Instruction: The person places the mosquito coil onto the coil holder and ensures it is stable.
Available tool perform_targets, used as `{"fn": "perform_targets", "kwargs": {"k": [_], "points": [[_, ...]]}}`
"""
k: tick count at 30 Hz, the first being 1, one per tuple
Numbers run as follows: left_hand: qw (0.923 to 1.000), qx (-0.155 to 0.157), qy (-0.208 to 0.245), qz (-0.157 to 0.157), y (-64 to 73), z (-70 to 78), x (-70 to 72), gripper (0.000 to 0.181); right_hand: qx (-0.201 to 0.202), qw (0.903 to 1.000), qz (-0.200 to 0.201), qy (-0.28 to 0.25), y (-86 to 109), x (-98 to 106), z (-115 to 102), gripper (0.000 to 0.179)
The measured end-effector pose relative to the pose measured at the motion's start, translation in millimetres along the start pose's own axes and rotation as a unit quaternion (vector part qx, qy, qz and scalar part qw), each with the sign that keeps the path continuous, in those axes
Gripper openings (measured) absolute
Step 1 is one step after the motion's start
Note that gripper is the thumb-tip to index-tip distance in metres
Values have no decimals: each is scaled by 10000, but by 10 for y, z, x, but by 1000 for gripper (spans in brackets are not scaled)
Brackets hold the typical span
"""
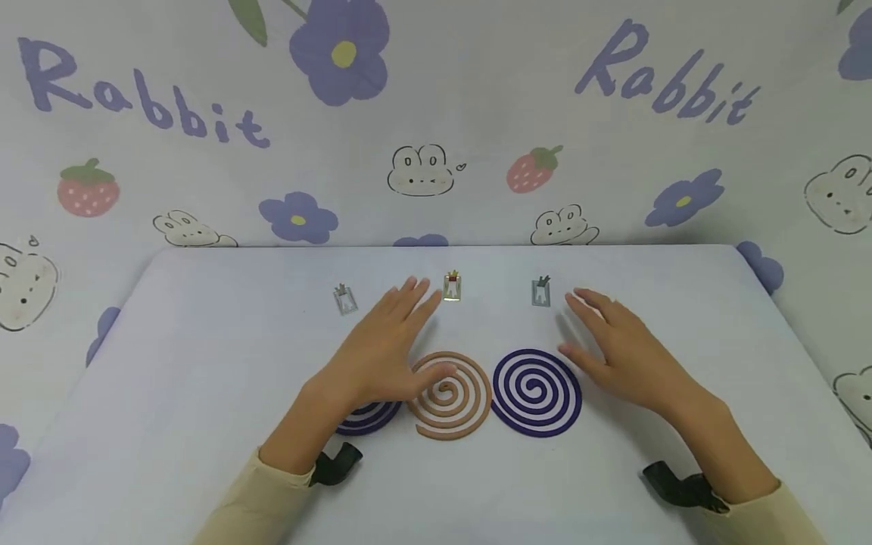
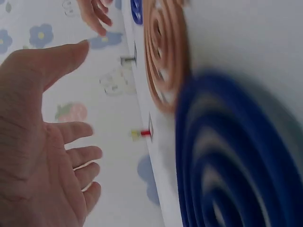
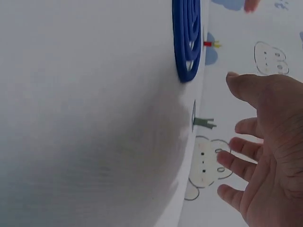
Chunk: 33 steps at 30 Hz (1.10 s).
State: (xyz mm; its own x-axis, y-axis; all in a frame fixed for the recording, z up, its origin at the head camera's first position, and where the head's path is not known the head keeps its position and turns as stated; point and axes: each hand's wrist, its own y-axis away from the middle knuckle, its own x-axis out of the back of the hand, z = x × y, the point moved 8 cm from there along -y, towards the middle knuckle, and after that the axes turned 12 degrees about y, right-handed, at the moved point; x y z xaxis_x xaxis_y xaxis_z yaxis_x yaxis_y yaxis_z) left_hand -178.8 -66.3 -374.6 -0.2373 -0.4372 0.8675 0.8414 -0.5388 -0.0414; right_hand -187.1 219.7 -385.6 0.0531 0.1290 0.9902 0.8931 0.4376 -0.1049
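Observation:
Three spiral mosquito coils lie side by side on the white table. The left dark blue coil (image 1: 368,432) is partly hidden under my left hand (image 1: 384,352), which hovers over it with its thumb across the tan middle coil (image 1: 450,435). To the right of that lies another dark blue coil (image 1: 534,390). My right hand (image 1: 623,352) is held above the table beside this coil, fingers loosely spread. Behind the coils are three small metal coil stands: a silver one (image 1: 347,301), a gold one with a red part (image 1: 453,288) and a grey one (image 1: 541,292). Both hands hold nothing.
A white cloth (image 1: 470,204) printed with rabbits, flowers and strawberries hangs behind the table (image 1: 170,341). Dark wrist-worn devices (image 1: 338,464) show at both cuffs, below the beige sleeves' ends.

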Motion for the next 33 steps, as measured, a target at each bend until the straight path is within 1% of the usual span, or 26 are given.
{"fn": "perform_targets", "kwargs": {"k": [2,4,7,9,11,16,20,27,30,33], "points": [[9998,-18,33,-193,-63,67,-90,97,5,10000,-16,-44,35,-22,-78,70],[9992,-63,33,-387,-158,150,-171,96,2,9999,-108,-90,59,-30,-113,68],[9973,-40,50,-735,-294,277,-299,96,-23,9993,-351,-157,79,-38,-133,68],[9957,-24,27,-927,-352,353,-379,97,-35,9988,-468,-166,91,-46,-144,69],[9939,5,23,-1104,-379,425,-443,98,-9,9985,-512,-188,101,-60,-160,70],[9897,16,-117,-1429,-367,573,-554,97,164,9968,-754,-224,136,-143,-230,73],[9884,1,-301,-1486,-342,640,-613,100,293,9954,-877,-254,171,-142,-276,75],[9836,96,-424,-1751,-309,659,-735,109,406,9935,-1005,-340,218,-139,-316,85],[9827,52,-545,-1770,-305,670,-766,111,444,9927,-1070,-327,228,-165,-319,92],[9826,-37,-635,-1747,-299,690,-797,114,551,9917,-1112,-335,245,-179,-329,103]]}}
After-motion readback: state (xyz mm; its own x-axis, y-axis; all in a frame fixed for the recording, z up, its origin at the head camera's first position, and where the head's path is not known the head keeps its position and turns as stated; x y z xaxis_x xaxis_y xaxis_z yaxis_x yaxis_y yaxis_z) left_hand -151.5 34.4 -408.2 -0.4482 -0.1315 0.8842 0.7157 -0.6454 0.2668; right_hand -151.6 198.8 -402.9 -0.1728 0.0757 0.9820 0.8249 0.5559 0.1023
